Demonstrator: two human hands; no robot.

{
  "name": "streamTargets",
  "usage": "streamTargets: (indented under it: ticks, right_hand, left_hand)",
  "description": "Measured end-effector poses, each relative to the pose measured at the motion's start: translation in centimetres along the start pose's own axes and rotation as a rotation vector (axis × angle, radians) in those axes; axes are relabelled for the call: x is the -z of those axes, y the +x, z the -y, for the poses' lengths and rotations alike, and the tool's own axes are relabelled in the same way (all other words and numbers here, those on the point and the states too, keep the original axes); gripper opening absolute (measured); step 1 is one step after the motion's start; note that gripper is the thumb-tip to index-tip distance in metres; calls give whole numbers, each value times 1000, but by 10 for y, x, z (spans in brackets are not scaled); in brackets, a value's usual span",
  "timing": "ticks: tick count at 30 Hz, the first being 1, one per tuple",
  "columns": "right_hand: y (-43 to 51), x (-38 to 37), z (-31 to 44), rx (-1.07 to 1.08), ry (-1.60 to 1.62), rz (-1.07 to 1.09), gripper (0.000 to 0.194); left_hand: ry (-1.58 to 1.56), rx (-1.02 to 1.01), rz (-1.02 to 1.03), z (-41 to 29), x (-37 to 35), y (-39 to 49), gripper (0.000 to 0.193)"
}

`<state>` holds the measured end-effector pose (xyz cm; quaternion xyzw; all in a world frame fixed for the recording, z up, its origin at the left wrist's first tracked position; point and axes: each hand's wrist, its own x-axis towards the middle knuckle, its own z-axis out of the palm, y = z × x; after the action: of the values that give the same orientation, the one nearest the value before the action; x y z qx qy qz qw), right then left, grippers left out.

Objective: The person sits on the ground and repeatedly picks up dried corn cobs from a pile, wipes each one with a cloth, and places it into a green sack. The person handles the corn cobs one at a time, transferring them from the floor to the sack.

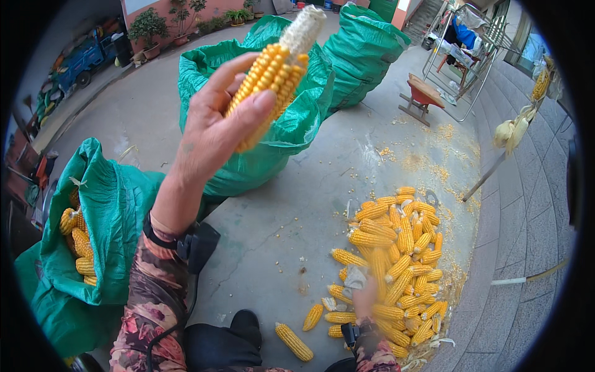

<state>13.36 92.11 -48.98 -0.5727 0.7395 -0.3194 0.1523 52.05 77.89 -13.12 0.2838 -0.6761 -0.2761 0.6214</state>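
Observation:
My left hand (214,109) is raised at upper centre, its fingers and thumb closed around an ear of yellow corn (269,81) with a bare pale cob end pointing up. Behind and below that ear stands an open green woven sack (251,167). My right hand (365,300), blurred, is low over a pile of husked corn ears (404,232) on the concrete floor. A pale, cloth-like piece (357,276) is at its fingers, and a blurred corn ear (379,269) is just above; whether the hand grips either is unclear.
Another green sack (100,232) holding corn ears lies at the left, and a full-looking green sack (365,56) stands behind. Two loose ears (294,342) lie near my foot. A red-sided wooden stool (424,93), a metal rack (458,60) and a stone-tiled wall (520,209) are to the right.

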Motion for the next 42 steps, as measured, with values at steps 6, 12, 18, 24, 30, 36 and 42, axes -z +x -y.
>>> streamTargets:
  ticks: [6, 12, 18, 24, 30, 36, 42]
  right_hand:
    - [-1, -3, 1, 36, -67, -28, 33]
    - [-15, -3, 8, 135, -240, 20, 51]
    - [-18, -11, 4, 199, -235, -73, 54]
    - [-14, -9, 4, 217, -258, -79, 53]
    - [-18, -13, -5, 133, -200, -65, 51]
    - [1, -15, 1, -138, -66, -121, 50]
    - [9, -25, 98, -8, 431, 16, 39]
  left_hand:
    - [1472, -249, -217, 15, 22, 62, 46]
    - [610, -323, 223, 81, -98, -40, 33]
    - [501, 224, 902, 215, -236, -190, 33]
    - [636, 144, 1005, 267, -296, -253, 36]
    - [390, 610, 1190, 282, -244, -230, 37]
    - [-933, 1738, 434, 246, -125, -228, 41]
    - [-926, 1662, 269, 224, -129, -247, 49]
